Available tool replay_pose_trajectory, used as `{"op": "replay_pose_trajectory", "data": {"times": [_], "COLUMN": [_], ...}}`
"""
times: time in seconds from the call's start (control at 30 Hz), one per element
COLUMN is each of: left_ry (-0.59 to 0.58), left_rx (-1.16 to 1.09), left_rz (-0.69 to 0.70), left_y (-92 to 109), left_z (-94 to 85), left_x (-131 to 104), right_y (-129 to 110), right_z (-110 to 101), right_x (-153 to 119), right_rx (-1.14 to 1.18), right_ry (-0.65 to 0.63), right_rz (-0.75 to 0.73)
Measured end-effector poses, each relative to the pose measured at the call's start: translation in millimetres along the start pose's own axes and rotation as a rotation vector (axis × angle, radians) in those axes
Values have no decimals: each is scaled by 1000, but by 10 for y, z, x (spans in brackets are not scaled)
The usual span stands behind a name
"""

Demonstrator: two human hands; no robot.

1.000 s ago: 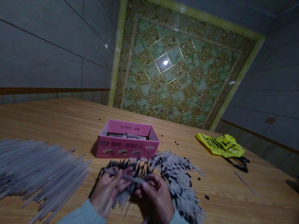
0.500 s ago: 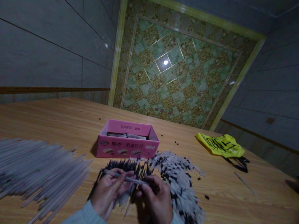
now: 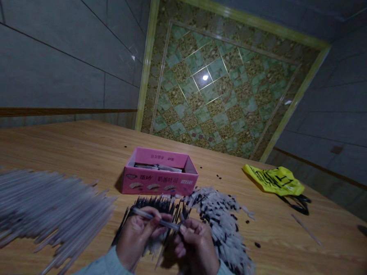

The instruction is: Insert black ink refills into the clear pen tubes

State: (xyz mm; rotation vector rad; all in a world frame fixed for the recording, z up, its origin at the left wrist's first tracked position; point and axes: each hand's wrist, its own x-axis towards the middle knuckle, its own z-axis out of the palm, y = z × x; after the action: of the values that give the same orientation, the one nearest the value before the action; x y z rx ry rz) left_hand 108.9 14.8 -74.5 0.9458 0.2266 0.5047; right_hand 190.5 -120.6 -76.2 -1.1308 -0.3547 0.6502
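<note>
Hands at our table edge, our left hand (image 3: pixel 139 238) pinching a clear pen barrel (image 3: pixel 154 219), our right hand (image 3: pixel 196 247) closed on its other end, pink box (image 3: pixel 159 183) beyond

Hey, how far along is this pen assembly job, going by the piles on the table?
Done, it seems: a few finished-looking pieces lie in the pink box. In hand: the left hand and right hand hold one clear pen tube between them. Left: plenty, judging by the big heap of clear tubes, the dark refills and the pile of small caps.
</note>
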Motion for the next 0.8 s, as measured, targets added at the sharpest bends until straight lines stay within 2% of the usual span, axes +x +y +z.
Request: {"op": "replay_pose_trajectory", "data": {"times": [0.1, 0.2, 0.27, 0.37, 0.43, 0.53, 0.63, 0.73, 0.8], "left_ry": [-11, 53, 145, 266, 344, 516, 609, 633, 602], "left_rx": [91, 349, 654, 1181, 1511, 1848, 1989, 2025, 2044], "left_rz": [41, 150, 315, 601, 662, 537, 361, 251, 205], "left_y": [4, 106, 235, 457, 573, 657, 654, 621, 599], "left_z": [-10, -54, -119, -240, -313, -409, -500, -572, -601], "left_x": [16, 39, 53, 72, 90, 127, 164, 188, 195], "right_y": [22, -92, -281, -637, -826, -948, -908, -806, -739], "right_z": [25, 65, 94, 135, 168, 239, 309, 313, 260], "right_x": [4, 79, 206, 522, 779, 1124, 1326, 1340, 1253], "right_rx": [57, 33, -89, -412, -500, -616, -696, -747, -781], "right_ry": [4, 82, 173, 268, 289, 293, 285, 286, 283], "right_rz": [36, -114, -298, -602, -656, -687, -683, -661, -647]}}
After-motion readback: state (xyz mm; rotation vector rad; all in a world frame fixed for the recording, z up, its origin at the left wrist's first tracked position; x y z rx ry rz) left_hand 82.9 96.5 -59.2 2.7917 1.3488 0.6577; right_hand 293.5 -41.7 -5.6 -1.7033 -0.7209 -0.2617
